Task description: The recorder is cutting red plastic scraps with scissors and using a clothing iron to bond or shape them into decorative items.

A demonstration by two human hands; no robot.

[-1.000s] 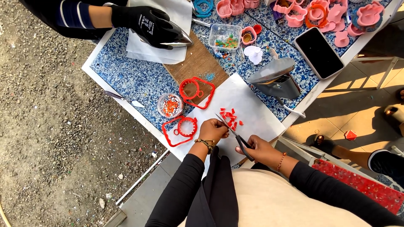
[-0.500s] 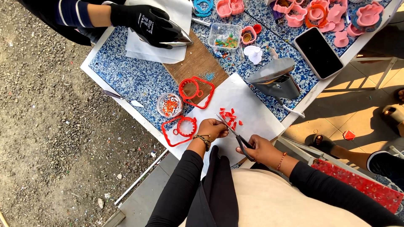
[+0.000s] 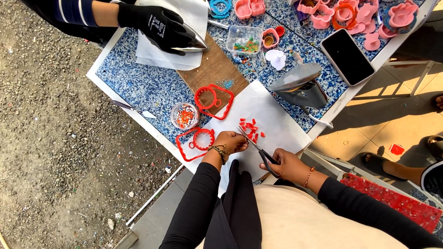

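At the lower middle of the frame, on a white sheet (image 3: 277, 115) over the speckled blue table (image 3: 138, 87), the right hand (image 3: 287, 164) has its fingers clenched through the handles of scissors (image 3: 254, 146). The left hand (image 3: 232, 140) pinches what looks like a small red piece at the blades, though the grip is partly hidden. Red scraps (image 3: 251, 129) lie just beyond. The bits look light, thin and fairly stiff, best held by an edge. At upper left a gloved hand (image 3: 159, 27) presses an iron (image 3: 191, 42).
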